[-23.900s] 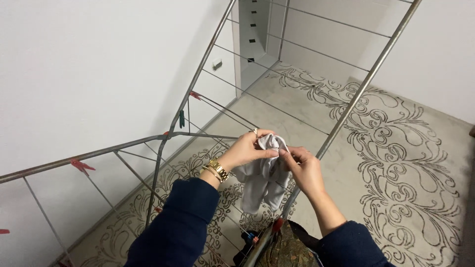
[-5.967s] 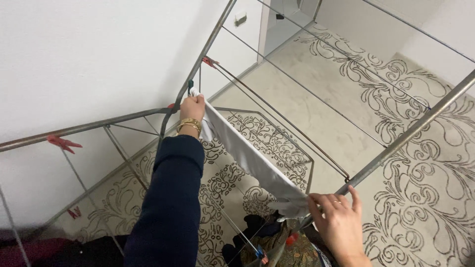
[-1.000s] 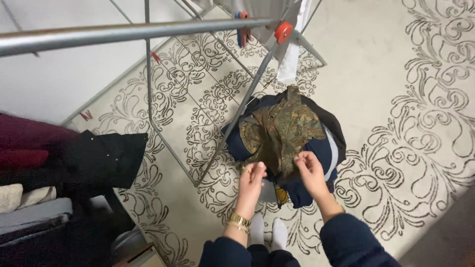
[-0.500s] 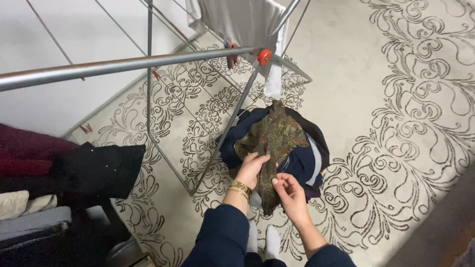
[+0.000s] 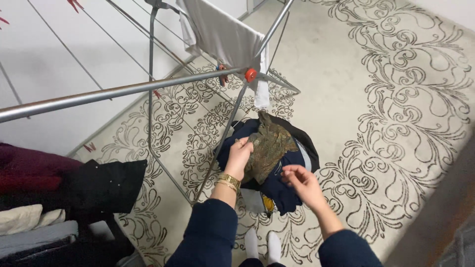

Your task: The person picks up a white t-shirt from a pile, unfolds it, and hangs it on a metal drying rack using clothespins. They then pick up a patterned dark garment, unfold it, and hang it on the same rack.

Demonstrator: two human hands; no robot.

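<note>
Left hand: your left hand is closed on the upper fold of the patterned cloth, fingers wrapped over its edge; a gold bracelet sits at the wrist.
Right hand: your right hand is partly curled, fingertips pinched at the lower edge of the same cloth, just above the dark pile.
Patterned cloth: olive-brown with a fine print, lifted in a peak over the laundry pile, below the rack's joint.
Laundry pile: dark blue and black garments heaped on the carpet, with a pale grey strip on the right side and a small yellow patch at the bottom; whether a basket holds them you cannot tell.
Drying rack: grey metal drying rack crosses the upper view, with a red round cap at the joint.
Hung item: a white cloth is draped over the rack's upper wires.
Pegs: red pegs clip the wires at top left.
Floor: cream carpet with dark scroll ornament.
Left edge: black garment and maroon fabric are stacked well apart from your hands.
Feet: white socks show between your sleeves.
</note>
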